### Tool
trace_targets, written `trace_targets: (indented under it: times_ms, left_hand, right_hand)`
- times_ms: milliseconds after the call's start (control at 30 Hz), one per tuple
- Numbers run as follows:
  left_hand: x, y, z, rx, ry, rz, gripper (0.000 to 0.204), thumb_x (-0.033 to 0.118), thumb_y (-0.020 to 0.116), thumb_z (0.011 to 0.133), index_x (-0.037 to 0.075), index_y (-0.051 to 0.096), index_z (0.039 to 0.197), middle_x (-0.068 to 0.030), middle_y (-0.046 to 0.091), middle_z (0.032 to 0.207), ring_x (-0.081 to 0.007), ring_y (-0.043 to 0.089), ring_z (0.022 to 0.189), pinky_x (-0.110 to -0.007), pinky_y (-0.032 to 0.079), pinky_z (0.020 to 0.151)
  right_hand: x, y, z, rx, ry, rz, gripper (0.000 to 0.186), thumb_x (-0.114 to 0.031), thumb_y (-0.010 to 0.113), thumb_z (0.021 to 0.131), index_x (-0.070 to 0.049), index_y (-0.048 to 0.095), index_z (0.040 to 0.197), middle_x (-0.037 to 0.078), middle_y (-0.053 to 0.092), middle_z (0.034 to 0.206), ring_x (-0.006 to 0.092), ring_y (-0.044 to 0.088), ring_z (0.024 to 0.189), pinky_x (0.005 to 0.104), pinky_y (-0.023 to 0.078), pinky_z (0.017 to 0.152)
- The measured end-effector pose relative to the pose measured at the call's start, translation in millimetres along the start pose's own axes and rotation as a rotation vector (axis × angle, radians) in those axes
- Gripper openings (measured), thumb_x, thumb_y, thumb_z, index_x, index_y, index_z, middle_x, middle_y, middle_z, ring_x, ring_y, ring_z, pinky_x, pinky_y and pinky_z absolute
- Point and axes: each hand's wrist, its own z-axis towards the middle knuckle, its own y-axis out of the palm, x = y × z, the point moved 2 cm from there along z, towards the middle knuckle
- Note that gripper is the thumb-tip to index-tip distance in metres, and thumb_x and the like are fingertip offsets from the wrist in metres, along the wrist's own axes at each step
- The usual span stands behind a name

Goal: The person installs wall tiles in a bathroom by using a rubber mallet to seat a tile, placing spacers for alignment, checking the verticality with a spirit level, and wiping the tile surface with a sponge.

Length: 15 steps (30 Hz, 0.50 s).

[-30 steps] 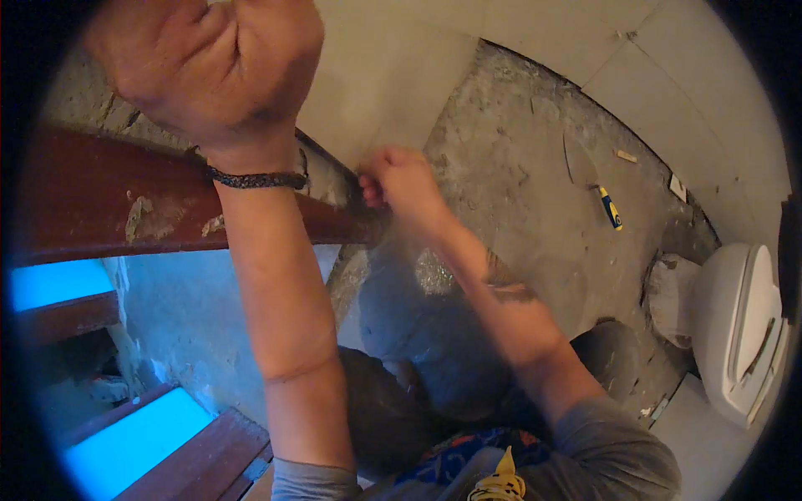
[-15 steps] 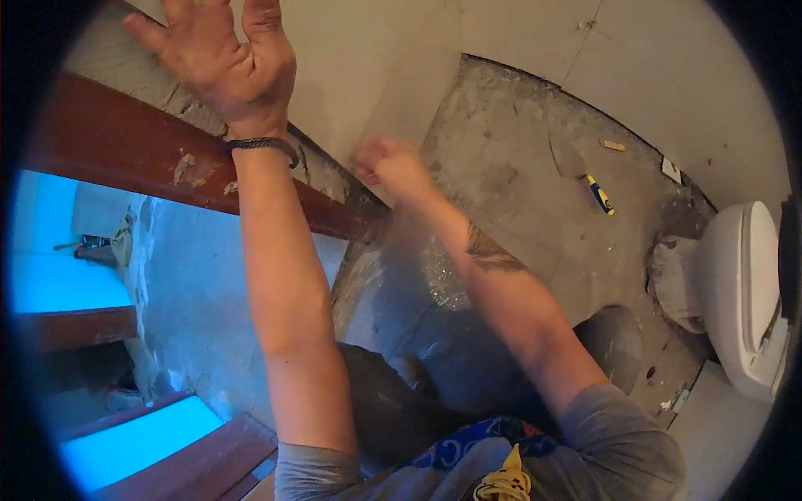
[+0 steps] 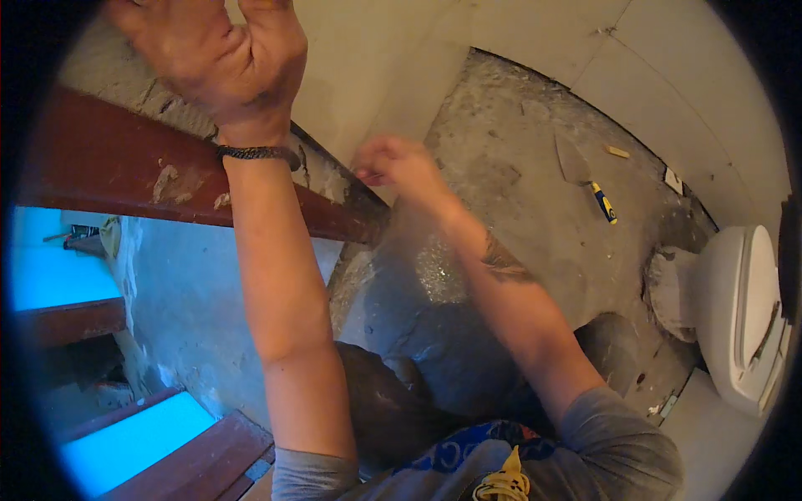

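Observation:
High at the upper left, my left hand (image 3: 234,67) is raised beside the light wall (image 3: 359,58), palm in view. Its fingers look stretched apart, though the picture's top edge cuts off their tips. A dark braided bracelet (image 3: 259,154) circles that wrist. Lower and to the right, my right hand (image 3: 401,171) is closed, its fingers curled near the foot of the wall. Whatever it may hold is hidden. Beyond the left wrist runs a dark red door frame (image 3: 109,159) spotted with dried mortar.
A trowel (image 3: 603,203) with a yellow and blue handle lies on the rough concrete floor (image 3: 518,150), near a small tan piece (image 3: 617,152). At the right stands a white toilet (image 3: 727,309). A blue-lit floor (image 3: 192,292) shows through the doorway at left.
My left hand sits slightly larger and farther past the top edge. The right hand keeps its place, its fingers still curled. The view has shifted slightly.

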Motion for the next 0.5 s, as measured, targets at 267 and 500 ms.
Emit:
trace_targets:
  times_ms: [267,500]
  left_hand:
    - [-11,-2,-1,-0.001,0.059,0.043,0.032,0.026,0.049,0.097,0.012,0.058,0.124,-0.0141,0.043,0.142,-0.0293,0.032,0.136,-0.052,0.014,0.115]
    - [-19,-3,-6,-0.011,0.067,0.050,0.032,0.026,0.048,0.097,0.012,0.058,0.124,-0.0140,0.043,0.141,-0.0286,0.031,0.137,-0.051,0.015,0.115]
  right_hand:
    - [-10,-2,-6,-0.059,-0.503,-0.490,0.021,-0.002,0.058,0.083,0.001,0.063,0.103,0.008,0.066,0.084,0.0167,0.064,0.080,0.0261,0.052,0.072]
    - [-12,-7,-1,0.048,-0.048,-0.130,0.011,-0.003,0.057,0.086,-0.001,0.062,0.096,0.006,0.064,0.084,0.0136,0.064,0.078,0.0264,0.052,0.068]
